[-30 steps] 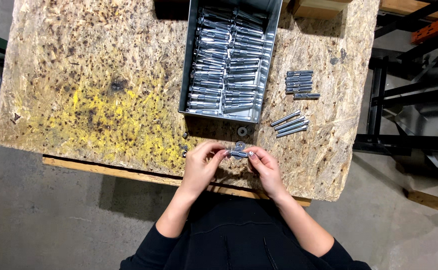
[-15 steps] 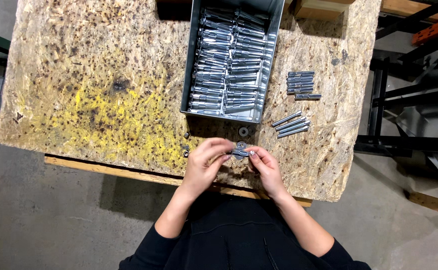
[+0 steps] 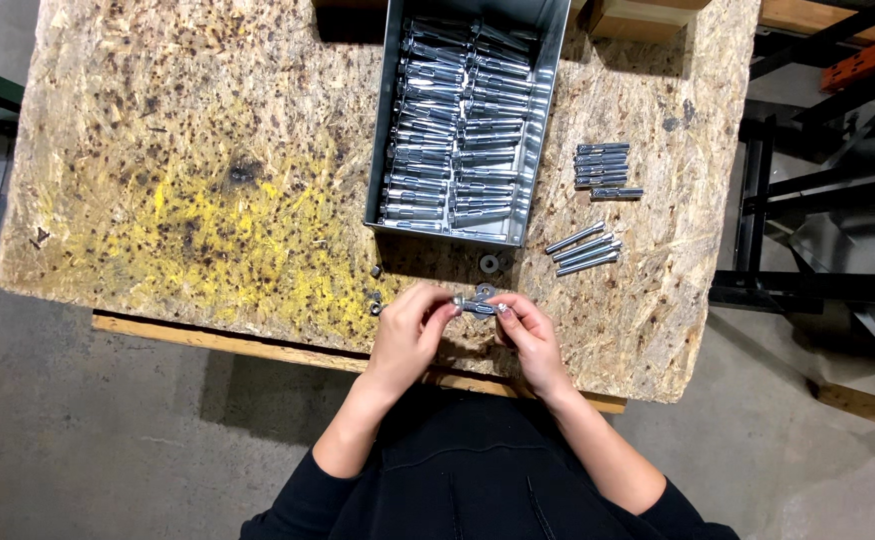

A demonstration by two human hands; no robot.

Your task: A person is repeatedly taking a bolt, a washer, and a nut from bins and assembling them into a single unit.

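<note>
A small metal bolt (image 3: 478,305) is pinched between the fingertips of the left hand (image 3: 413,335) and right hand (image 3: 530,335) just above the chipboard table's (image 3: 158,150) near edge, where it could be dropped to the floor if the grip slackened

left hand (image 3: 410,330), right hand (image 3: 532,332), fingertips pinched together

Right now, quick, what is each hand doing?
Left hand: closed, pinching one end of a small metal bolt.
Right hand: closed, pinching the other end of the same metal bolt.
</note>
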